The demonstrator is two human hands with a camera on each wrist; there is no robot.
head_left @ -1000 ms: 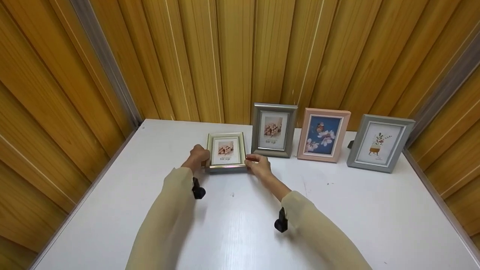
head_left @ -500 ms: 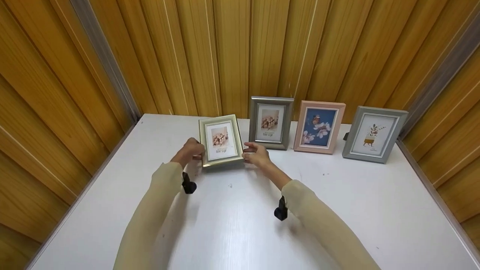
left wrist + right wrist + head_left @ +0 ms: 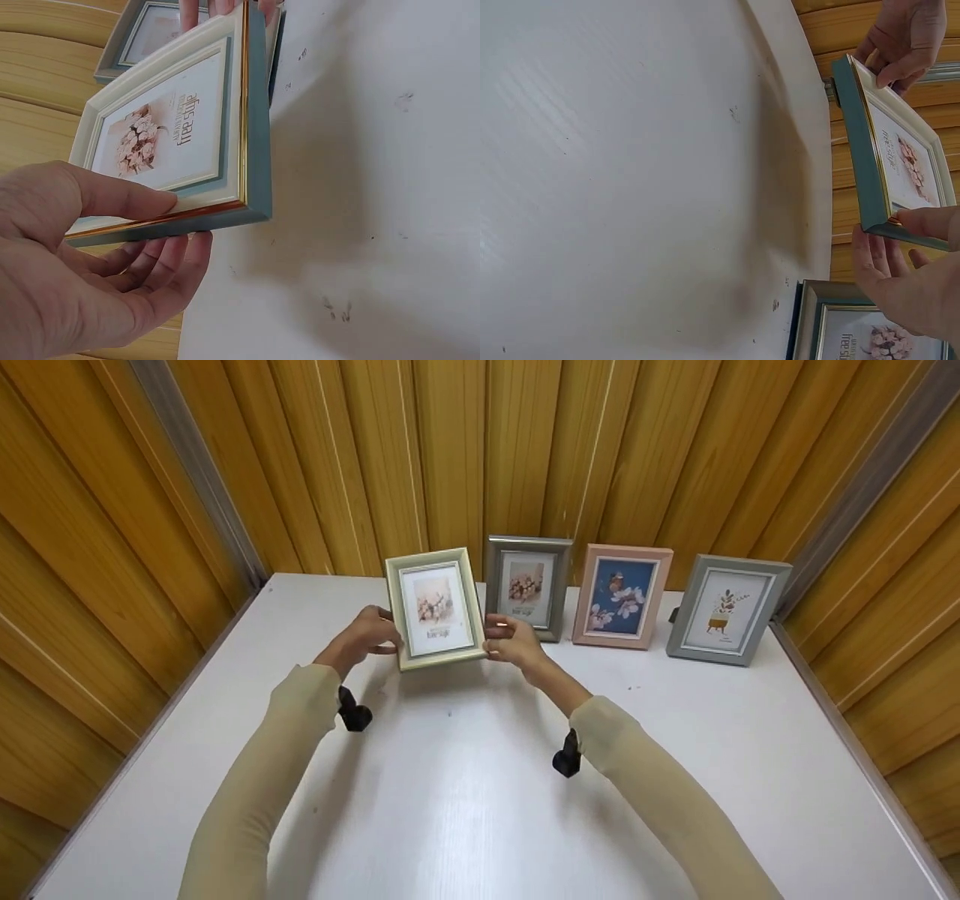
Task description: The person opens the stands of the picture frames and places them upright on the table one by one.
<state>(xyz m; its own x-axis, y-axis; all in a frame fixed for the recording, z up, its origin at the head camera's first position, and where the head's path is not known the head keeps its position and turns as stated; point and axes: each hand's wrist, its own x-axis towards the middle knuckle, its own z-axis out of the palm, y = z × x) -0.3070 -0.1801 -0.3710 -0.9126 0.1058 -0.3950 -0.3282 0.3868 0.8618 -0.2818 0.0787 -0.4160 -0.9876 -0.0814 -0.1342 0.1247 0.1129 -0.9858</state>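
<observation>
A cream picture frame [image 3: 437, 660] with a gold line and teal sides hangs tilted above the table, a pink flower print behind its pane. My left hand [image 3: 363, 636] pinches its left edge; in the left wrist view the thumb [image 3: 135, 199] lies on the front and the fingers are behind. At the lower right corner my right hand [image 3: 517, 643] grips it between thumb and fingers, as the right wrist view shows of that hand [image 3: 911, 277]. Just right of it a grey-brown picture frame [image 3: 559, 585] stands upright.
A pink picture frame [image 3: 658, 592] and a grey-green picture frame [image 3: 686, 611] stand farther right along the back of the white table [image 3: 465, 795]. Yellow wood-grain panels [image 3: 450, 450] close off the back and both sides.
The cream frame has gone from lying nearly flat low over the table to raised and tilted up, turned slightly. Both hands rose with it, keeping their hold. The head view shifted slightly.
</observation>
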